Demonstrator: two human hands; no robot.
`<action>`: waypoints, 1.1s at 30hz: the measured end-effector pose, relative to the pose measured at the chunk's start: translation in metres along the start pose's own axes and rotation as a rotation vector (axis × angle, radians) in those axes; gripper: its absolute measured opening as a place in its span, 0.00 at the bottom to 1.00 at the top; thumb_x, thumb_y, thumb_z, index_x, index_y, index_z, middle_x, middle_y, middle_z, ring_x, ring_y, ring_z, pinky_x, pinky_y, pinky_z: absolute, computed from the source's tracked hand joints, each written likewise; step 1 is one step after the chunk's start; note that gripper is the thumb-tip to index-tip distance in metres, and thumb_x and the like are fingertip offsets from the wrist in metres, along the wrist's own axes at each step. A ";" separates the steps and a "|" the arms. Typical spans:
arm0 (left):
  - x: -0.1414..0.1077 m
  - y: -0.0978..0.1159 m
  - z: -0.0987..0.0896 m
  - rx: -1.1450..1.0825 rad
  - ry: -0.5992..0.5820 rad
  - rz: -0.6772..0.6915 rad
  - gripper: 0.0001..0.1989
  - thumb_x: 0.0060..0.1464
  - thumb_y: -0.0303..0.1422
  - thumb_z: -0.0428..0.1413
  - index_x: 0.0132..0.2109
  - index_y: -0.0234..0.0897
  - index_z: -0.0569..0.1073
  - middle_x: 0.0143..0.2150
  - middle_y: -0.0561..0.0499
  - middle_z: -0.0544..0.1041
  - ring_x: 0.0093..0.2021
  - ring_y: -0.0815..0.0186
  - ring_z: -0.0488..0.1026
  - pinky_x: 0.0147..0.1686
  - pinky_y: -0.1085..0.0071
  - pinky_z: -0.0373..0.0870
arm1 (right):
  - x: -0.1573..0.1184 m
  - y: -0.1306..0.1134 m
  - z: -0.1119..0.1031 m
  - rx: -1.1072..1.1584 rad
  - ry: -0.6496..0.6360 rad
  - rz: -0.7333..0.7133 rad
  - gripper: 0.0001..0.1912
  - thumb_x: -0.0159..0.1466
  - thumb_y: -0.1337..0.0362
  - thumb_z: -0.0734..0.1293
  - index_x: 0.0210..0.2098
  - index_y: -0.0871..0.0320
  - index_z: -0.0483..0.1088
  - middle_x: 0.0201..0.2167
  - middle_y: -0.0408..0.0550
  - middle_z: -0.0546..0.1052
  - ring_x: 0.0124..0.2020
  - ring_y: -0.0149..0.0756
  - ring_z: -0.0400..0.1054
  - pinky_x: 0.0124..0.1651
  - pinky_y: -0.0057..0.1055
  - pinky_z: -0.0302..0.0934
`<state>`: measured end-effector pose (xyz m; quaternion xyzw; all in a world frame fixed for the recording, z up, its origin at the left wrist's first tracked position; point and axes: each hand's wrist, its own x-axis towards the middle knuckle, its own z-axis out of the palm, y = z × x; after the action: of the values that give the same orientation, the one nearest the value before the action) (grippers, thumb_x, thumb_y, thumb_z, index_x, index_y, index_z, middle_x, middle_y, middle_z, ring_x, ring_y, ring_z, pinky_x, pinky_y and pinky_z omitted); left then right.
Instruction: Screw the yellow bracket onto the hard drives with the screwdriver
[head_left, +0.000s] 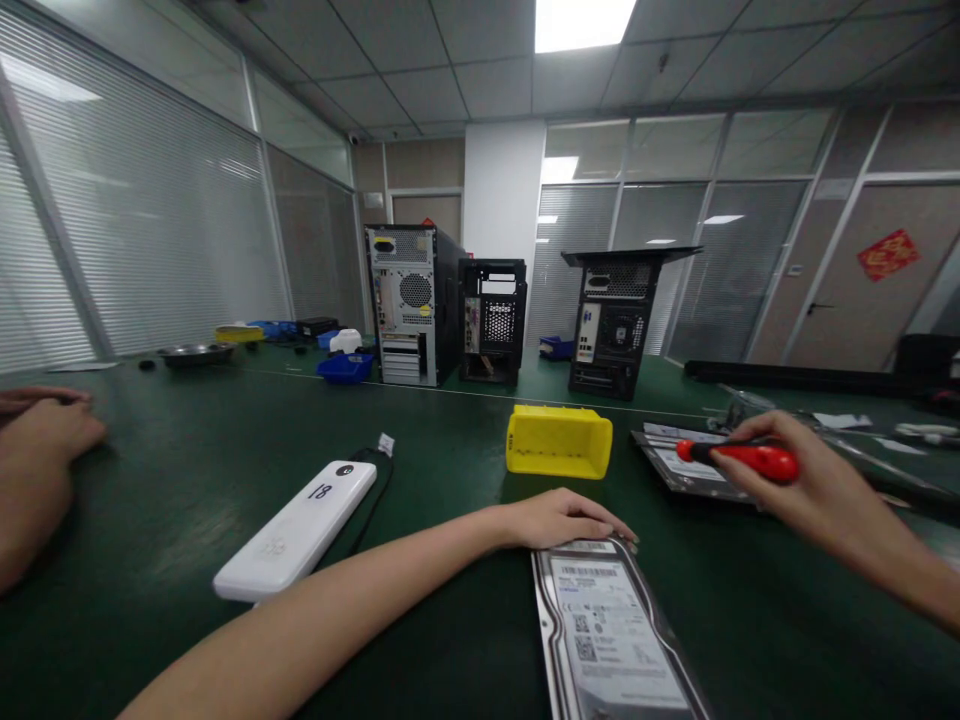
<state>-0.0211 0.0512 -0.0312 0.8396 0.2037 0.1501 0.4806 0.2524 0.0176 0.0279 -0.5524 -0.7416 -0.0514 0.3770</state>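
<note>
A hard drive with a white printed label lies on the green table right in front of me, its near end cut off by the picture's lower edge. My left hand is closed over its far end, the fingers bent along the edge. In my right hand, raised to the right of the drive, is a red and black screwdriver, held roughly level and pointing left. No bare blade can be made out on it. Other hard drives lie just behind and below that hand, partly covered by it.
Beyond my left hand stands a yellow bin. A white power bank with a black cable lies left of my forearm. Computer cases stand farther back, near a blue tray. Another person's hands rest at the left edge.
</note>
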 end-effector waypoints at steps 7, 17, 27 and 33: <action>0.001 0.003 0.002 -0.007 0.026 0.008 0.17 0.61 0.35 0.47 0.54 0.36 0.70 0.53 0.48 0.72 0.54 0.62 0.67 0.54 0.68 0.59 | -0.061 -0.001 0.031 -0.557 0.046 -0.828 0.16 0.60 0.69 0.56 0.45 0.52 0.68 0.44 0.55 0.73 0.39 0.46 0.71 0.36 0.42 0.69; 0.000 0.013 0.003 -0.055 0.032 -0.052 0.19 0.61 0.38 0.45 0.54 0.35 0.70 0.53 0.47 0.72 0.54 0.63 0.67 0.54 0.68 0.59 | -0.078 0.002 0.034 -0.673 -0.015 -0.692 0.16 0.63 0.67 0.54 0.41 0.59 0.72 0.43 0.56 0.74 0.36 0.43 0.72 0.33 0.40 0.70; 0.004 0.005 0.006 -0.198 0.053 -0.070 0.24 0.61 0.43 0.43 0.54 0.30 0.69 0.53 0.43 0.72 0.54 0.61 0.67 0.56 0.65 0.57 | -0.032 -0.026 0.036 -0.599 -0.285 -0.480 0.20 0.64 0.52 0.55 0.38 0.58 0.72 0.41 0.55 0.73 0.43 0.46 0.67 0.43 0.45 0.63; -0.006 0.009 -0.014 -0.264 -0.008 -0.144 0.34 0.60 0.51 0.33 0.59 0.27 0.62 0.56 0.36 0.68 0.57 0.56 0.65 0.55 0.57 0.57 | 0.031 -0.067 0.071 -0.666 -0.465 -0.356 0.10 0.63 0.70 0.58 0.39 0.65 0.70 0.33 0.55 0.75 0.35 0.43 0.71 0.35 0.39 0.64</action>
<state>-0.0310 0.0548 -0.0167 0.7530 0.2401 0.1371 0.5972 0.1558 0.0515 0.0192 -0.5043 -0.8334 -0.2258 -0.0131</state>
